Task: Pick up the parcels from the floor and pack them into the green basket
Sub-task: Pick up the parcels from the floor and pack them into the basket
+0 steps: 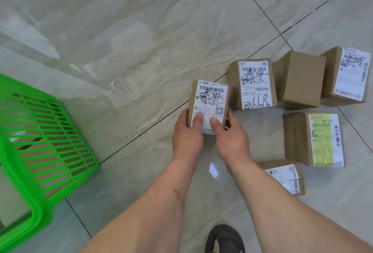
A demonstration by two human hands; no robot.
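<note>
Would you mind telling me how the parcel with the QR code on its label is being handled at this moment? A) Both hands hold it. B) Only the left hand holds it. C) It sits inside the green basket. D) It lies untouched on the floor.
A: the left hand and right hand both grip the parcel, thumbs pressed on its label.

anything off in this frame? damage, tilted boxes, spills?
Nothing spilled or visibly damaged. One oddity: the plain parcel in the back row sits askew, leaning between the scribbled-label parcel and the far-right parcel, no label showing. Both hands, left hand and right hand, grip the held parcel normally.
</note>
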